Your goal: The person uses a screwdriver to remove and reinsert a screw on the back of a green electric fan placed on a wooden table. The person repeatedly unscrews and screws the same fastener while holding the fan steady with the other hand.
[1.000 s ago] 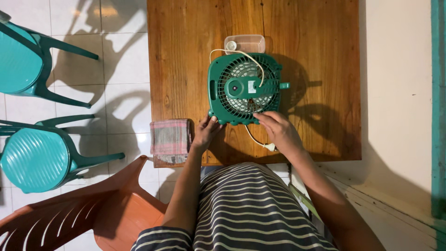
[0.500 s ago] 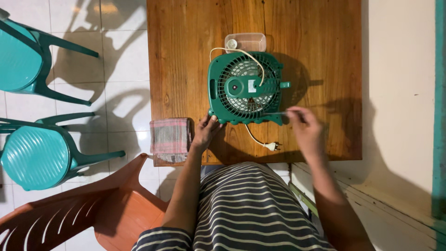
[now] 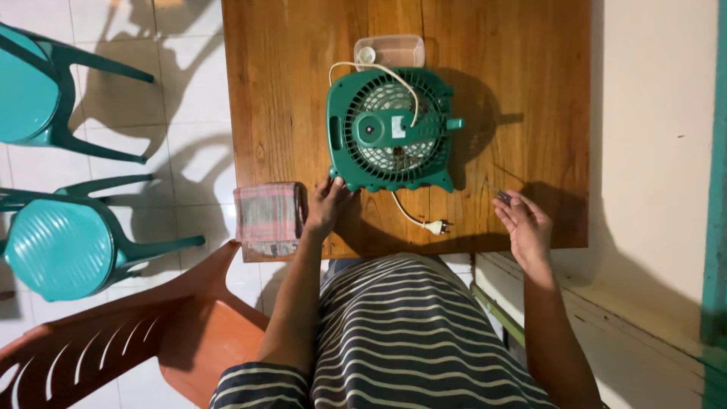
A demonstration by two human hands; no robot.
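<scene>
Fan (image 3: 390,130), green plastic and box-shaped, lies flat near the middle of the wooden tabletop (image 3: 280,91) with its grille facing up. A white power cord (image 3: 379,72) loops over the grille from the upper left corner. A second run of cord leaves the lower edge of the housing and ends in a two-pin plug (image 3: 435,226) lying on the tabletop just below the fan. The left hand (image 3: 327,206) rests at the lower left corner of the fan, fingers curled loosely against the housing edge and touching it. The right hand (image 3: 524,225) is held apart from the fan, over the right part of the tabletop, with thumb and forefinger pinched together on a small dark item (image 3: 503,198); the item is too small to identify. A clear plastic container (image 3: 390,51) holding a small round white part sits directly above the fan, touching or just beside its top edge. A folded striped cloth (image 3: 267,218) lies at the lower left corner of the tabletop, just left of the left hand. Two teal plastic chairs (image 3: 53,235) and one orange-brown chair (image 3: 151,333) stand on the white tiled floor (image 3: 189,98) to the left.
</scene>
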